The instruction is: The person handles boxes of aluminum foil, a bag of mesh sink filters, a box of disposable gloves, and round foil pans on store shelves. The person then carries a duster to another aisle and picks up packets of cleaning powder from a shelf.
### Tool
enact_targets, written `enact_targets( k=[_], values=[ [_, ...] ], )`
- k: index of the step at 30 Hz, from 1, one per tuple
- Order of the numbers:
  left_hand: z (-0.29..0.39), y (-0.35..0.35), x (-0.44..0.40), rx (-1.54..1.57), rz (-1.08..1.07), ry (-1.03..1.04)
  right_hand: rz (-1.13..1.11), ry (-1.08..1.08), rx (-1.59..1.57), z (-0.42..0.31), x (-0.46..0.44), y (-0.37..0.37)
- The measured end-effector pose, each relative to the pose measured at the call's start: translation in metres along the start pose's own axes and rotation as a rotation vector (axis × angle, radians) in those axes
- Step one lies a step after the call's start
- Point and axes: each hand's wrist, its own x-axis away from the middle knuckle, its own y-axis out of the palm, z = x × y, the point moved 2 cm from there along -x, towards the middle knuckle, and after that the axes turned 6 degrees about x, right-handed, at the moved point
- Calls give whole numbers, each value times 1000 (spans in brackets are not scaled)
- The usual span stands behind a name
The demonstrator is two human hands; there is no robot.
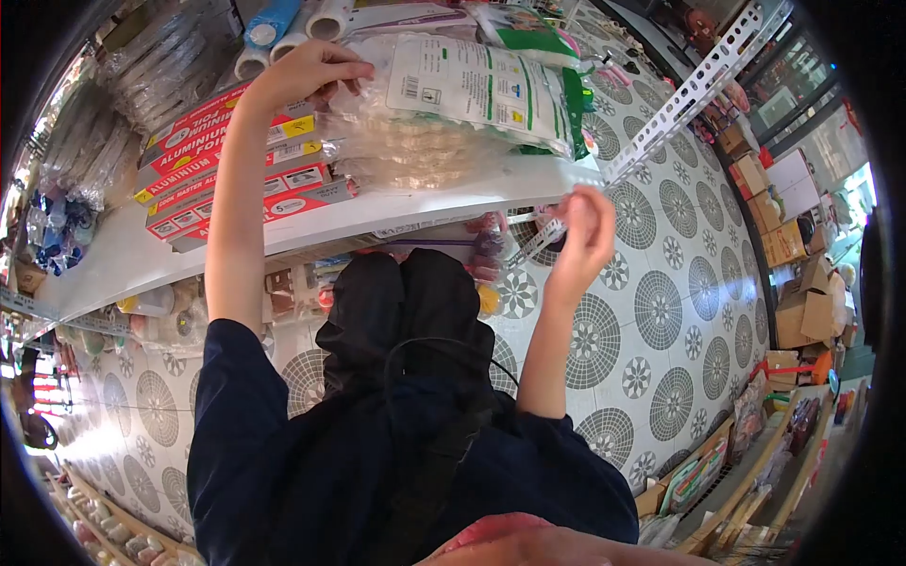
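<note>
My left hand (316, 74) is at the left end of a white and green plastic package (472, 85), its fingers bent down at the clear wrapping. Whether the fingertips pinch the wrapping is too small to tell. Beneath the package lies a stack of clear plastic packs (415, 156) on the white shelf (453, 193). Near the shelf's right corner, beside the perforated metal post, my right hand (587, 226) is raised with its fingers curled; what they hold, if anything, is hidden.
Red aluminium foil boxes (212, 156) are stacked on the shelf's left part, near plastic rolls (326, 24). A slanted perforated post (684, 94) rises at the right. Cardboard boxes (802, 307) line the far right. More goods sit on the lower shelf.
</note>
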Motion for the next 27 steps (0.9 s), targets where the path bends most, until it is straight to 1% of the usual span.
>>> enact_targets(
  k=[3,6,9,12,13,15,16,17,18,19,20,21,22,23,24,25,27],
  values=[
    [-3,1,0,-113,-72,12,15,192,-50,7,-43,-1],
    [1,7,5,-252,-54,-30,-157,459,-160,15,-73,11],
    [15,20,20,-188,-16,-10,-266,511,-19,12,-77,30],
    [2,31,31,-311,79,348,-369,528,-190,22,-63,33],
    [5,32,39,-404,32,303,-367,537,-252,23,-56,32],
    [6,50,74,-264,144,365,-294,518,-400,12,-36,29],
    [18,62,97,-203,104,224,-258,509,-474,3,-25,27],
    [11,73,118,-208,117,224,-246,581,-598,-15,-14,24],
    [13,91,138,-249,193,279,-261,608,-640,-20,-6,21],
    [4,108,159,-253,241,287,-272,643,-680,-22,3,17],
    [13,124,175,-105,254,271,-277,689,-721,-25,14,14],
    [-1,136,195,-79,242,243,-256,733,-724,-33,19,12],
    [2,149,209,-60,249,230,-295,699,-704,-34,20,10],
    [-11,160,221,-145,227,259,-345,677,-626,-26,21,5],
    [-15,174,233,-47,268,74,-390,653,-598,-23,22,4],
    [-25,186,243,26,270,44,-435,626,-570,-20,23,2],
    [-49,201,260,128,244,-60,-442,608,-570,-16,29,4]
  ],
)
